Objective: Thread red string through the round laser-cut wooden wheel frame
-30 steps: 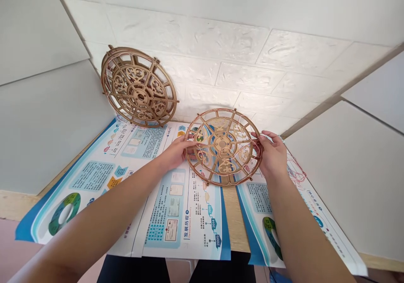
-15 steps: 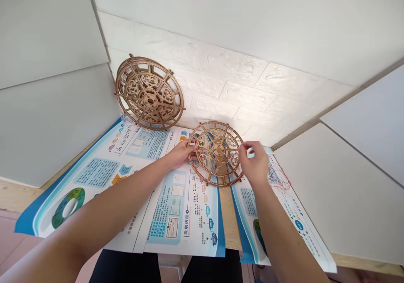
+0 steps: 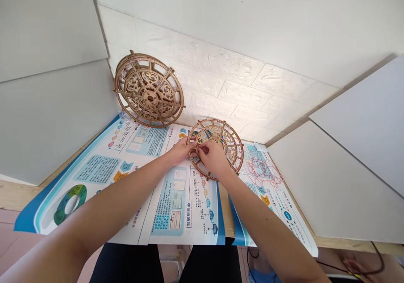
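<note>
A round brown openwork frame [image 3: 234, 136] with spokes and scroll patterns is tilted up over the printed sheets. My left hand [image 3: 183, 150] grips its left rim, thumb in front. Across the frame's front reaches my right hand [image 3: 212, 156], its thumb and index finger pinched close to my left thumb at the left rim. Whatever lies between those fingertips is too small to make out. Thin reddish wire runs along the frame's rim.
Several larger round frames [image 3: 150, 98] lean stacked against the white brick-pattern wall [image 3: 243, 93] at the back left. Tangled red and white wire [image 3: 263, 171] lies on the right sheet. Grey panels [image 3: 341, 169] stand at both sides.
My right hand has moved left, from the frame's right edge across its front to the left rim. My left hand keeps its hold. The tangled wire is now more spread out in view.
</note>
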Available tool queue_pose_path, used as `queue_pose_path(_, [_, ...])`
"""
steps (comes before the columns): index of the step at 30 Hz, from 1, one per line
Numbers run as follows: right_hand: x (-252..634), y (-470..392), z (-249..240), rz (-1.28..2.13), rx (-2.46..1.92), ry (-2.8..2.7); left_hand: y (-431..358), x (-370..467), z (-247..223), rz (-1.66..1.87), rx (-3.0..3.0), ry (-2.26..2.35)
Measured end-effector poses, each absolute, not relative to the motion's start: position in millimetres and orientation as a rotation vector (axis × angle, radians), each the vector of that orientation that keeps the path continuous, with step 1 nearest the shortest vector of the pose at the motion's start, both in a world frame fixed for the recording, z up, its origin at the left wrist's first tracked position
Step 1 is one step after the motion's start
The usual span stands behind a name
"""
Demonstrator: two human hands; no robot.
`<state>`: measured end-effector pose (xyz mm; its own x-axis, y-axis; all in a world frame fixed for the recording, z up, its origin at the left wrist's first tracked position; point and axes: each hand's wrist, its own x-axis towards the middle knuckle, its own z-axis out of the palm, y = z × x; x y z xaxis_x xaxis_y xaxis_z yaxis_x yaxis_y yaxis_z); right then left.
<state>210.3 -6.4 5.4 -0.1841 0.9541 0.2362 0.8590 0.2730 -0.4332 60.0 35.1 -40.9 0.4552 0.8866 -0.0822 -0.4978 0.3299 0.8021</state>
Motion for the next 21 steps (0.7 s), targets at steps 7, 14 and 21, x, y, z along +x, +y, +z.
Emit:
queue_pose_path(7, [215.8,-10.8,-8.5,0.222,-1.443,-2.001,35.5,61.5,-37.7,0.941,0.758,0.6])
queue_pose_path(14, [224.2,-11.0,-11.2,0.395,-1.354,-2.011,35.4,61.3,-31.5,0.878,0.729,0.622])
queue_pose_path(21, [222.1,-12.3,-10.2,0.424,-1.418,-1.954,30.3,65.5,-29.5,0.88,0.858,0.647])
